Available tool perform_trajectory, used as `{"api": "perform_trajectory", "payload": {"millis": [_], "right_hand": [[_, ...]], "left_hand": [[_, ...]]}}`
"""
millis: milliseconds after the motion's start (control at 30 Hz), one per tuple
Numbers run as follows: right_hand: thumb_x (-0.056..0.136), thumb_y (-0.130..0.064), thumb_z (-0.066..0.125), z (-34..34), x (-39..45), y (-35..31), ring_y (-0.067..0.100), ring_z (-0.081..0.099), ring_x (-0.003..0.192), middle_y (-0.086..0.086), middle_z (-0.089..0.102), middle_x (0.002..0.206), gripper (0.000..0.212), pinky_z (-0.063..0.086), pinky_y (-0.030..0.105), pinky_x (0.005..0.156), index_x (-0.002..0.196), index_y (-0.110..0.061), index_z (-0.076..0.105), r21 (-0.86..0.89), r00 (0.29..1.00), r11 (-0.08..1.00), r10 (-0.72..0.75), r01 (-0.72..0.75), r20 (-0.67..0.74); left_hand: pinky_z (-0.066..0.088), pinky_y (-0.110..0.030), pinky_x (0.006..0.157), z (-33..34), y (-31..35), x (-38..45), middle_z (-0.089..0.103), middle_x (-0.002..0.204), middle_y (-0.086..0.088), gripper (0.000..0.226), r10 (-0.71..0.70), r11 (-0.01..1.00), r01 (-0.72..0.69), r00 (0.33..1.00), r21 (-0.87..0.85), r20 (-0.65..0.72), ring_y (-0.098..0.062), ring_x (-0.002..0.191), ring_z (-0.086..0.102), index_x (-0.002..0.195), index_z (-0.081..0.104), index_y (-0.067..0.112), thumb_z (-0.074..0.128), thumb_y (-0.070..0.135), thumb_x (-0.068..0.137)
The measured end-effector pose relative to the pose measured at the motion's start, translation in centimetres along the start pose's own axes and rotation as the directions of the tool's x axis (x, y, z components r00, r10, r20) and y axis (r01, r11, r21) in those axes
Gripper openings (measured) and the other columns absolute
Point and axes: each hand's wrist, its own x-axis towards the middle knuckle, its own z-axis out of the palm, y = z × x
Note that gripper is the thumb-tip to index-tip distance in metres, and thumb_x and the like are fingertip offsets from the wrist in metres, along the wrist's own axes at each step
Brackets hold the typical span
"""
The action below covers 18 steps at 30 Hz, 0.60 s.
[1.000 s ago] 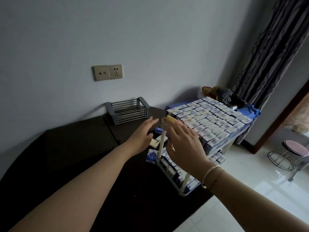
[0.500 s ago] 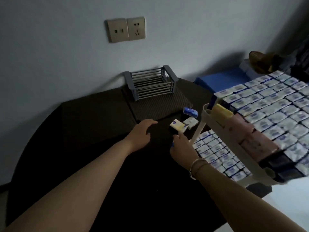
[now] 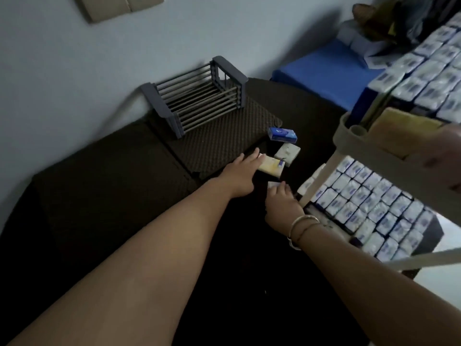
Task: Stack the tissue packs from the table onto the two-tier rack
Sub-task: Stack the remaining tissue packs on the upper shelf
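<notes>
Several loose tissue packs lie on the dark table [image 3: 104, 196]: a blue one [image 3: 282, 134], a grey-white one [image 3: 287, 152], a yellow one [image 3: 270, 166] and a white one [image 3: 272, 184]. My left hand [image 3: 239, 173] reaches forward with straight fingers, its fingertips touching the yellow pack's left end. My right hand [image 3: 282, 204] curls its fingers down over the white pack, hiding most of it. The cream two-tier rack [image 3: 321, 176] stands at the right. Both tiers are packed with blue-and-white packs [image 3: 361, 196], and a yellow pack [image 3: 399, 128] sits on the upper tier.
A grey wire dish rack [image 3: 197, 96] stands on a textured mat [image 3: 217, 143] at the back of the table by the wall. A blue-covered surface [image 3: 321, 68] lies behind the two-tier rack. The rack's upper tier overhangs my right forearm.
The view dropped and moved closer to the table. My left hand slid forward to the yellow pack. My right hand came down from the rack's top onto the white pack.
</notes>
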Motion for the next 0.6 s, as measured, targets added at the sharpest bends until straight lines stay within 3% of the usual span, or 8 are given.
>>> {"api": "perform_trajectory", "payload": {"millis": [133, 267, 333, 400, 500, 600], "right_hand": [[0.091, -0.011, 0.052, 0.2, -1.0, 0.5, 0.033, 0.037, 0.129, 0.021, 0.039, 0.134, 0.046, 0.045, 0.039, 0.098, 0.133, -0.001, 0.035, -0.010, 0.994, 0.999, -0.051, 0.050, -0.095], [0.085, -0.014, 0.065, 0.1, -2.7, 0.5, 0.029, 0.049, 0.110, 0.014, 0.042, 0.122, 0.040, 0.043, 0.031, 0.082, 0.118, -0.008, 0.042, 0.012, 0.995, 0.997, -0.077, 0.078, -0.070], [0.080, -0.023, 0.072, 0.2, -3.3, 0.3, 0.028, 0.051, 0.106, 0.012, 0.041, 0.121, 0.052, 0.044, 0.032, 0.083, 0.119, -0.009, 0.040, 0.056, 0.997, 0.996, -0.069, 0.071, -0.041], [0.076, -0.029, 0.076, 0.5, -3.9, 0.2, 0.027, 0.051, 0.109, 0.011, 0.040, 0.123, 0.063, 0.044, 0.032, 0.088, 0.122, -0.009, 0.039, 0.069, 0.997, 0.996, -0.049, 0.052, -0.053], [0.077, -0.034, 0.075, 0.7, -4.6, -0.1, 0.028, 0.048, 0.115, 0.013, 0.034, 0.131, 0.065, 0.041, 0.032, 0.096, 0.126, -0.005, 0.042, 0.046, 0.998, 0.999, -0.013, 0.016, -0.064], [0.075, -0.037, 0.076, 1.2, -5.7, -0.3, 0.031, 0.045, 0.120, 0.015, 0.028, 0.136, 0.070, 0.040, 0.035, 0.100, 0.126, -0.004, 0.043, 0.083, 0.993, 0.996, 0.042, -0.033, -0.108]], "left_hand": [[0.011, -0.049, 0.118, 1.5, -0.3, 2.8, -0.005, 0.161, 0.007, 0.066, 0.077, 0.991, -0.078, 0.997, 0.107, 0.017, -0.026, 0.148, -0.003, 0.153, 0.011, 0.024, 0.040, 0.009, 0.096], [0.013, -0.050, 0.117, 2.1, -1.0, 2.5, 0.011, 0.160, 0.006, 0.045, 0.153, 0.980, -0.138, 0.983, 0.142, -0.102, -0.021, 0.148, 0.006, 0.144, 0.032, 0.019, 0.037, 0.018, 0.100], [0.018, -0.048, 0.116, 2.1, -1.3, 1.5, 0.032, 0.152, -0.001, 0.040, 0.151, 0.979, -0.130, 0.979, 0.154, -0.134, -0.022, 0.142, 0.025, 0.139, 0.039, 0.018, 0.040, 0.018, 0.099], [0.029, -0.045, 0.110, 2.2, -1.4, 0.5, 0.049, 0.130, -0.005, 0.025, 0.162, 0.969, -0.116, 0.965, 0.216, -0.208, -0.024, 0.124, 0.046, 0.120, 0.049, 0.017, 0.047, 0.019, 0.096], [0.040, -0.042, 0.100, 2.1, -1.6, -0.9, 0.051, 0.120, -0.005, 0.025, 0.095, 0.991, -0.069, 0.965, 0.114, -0.246, -0.024, 0.111, 0.050, 0.113, 0.049, 0.018, 0.056, 0.024, 0.090], [0.042, -0.041, 0.097, 2.4, -1.9, -2.8, 0.044, 0.125, -0.005, 0.040, -0.007, 0.997, -0.002, 0.995, -0.083, -0.101, -0.025, 0.114, 0.045, 0.123, 0.048, 0.018, 0.061, 0.028, 0.087]]}}
